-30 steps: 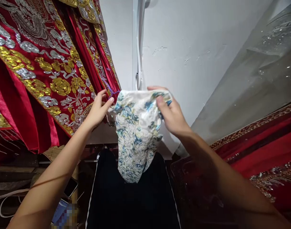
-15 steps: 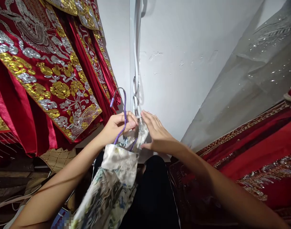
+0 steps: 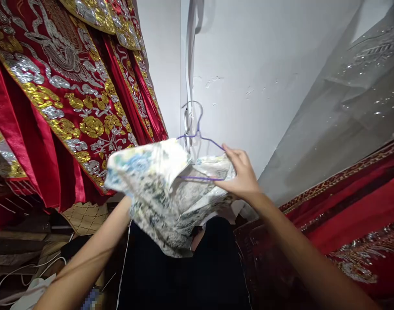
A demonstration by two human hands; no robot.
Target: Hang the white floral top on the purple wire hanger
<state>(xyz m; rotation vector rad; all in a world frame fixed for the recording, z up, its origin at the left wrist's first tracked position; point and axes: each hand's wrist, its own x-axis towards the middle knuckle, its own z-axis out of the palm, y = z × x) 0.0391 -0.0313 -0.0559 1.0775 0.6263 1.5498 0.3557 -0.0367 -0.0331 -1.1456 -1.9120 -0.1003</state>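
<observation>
Head view, right hand [image 3: 244, 176] pinching floral garment [image 3: 164, 189] on purple hanger [image 3: 200, 142] (left hand hidden)

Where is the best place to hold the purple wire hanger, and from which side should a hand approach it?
Probably the neck just below the hook of the purple wire hanger, approached from above: only that part stands clear of the floral garment. The right hand pinches its right shoulder; the left hand is hidden under the cloth.

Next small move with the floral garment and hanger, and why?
Probably ease the right hand outward to seat the floral garment over that arm of the purple hanger. The hanger's bar already sits inside the bunched cloth with its hook free above it. The left hand is hidden under the fabric.
</observation>
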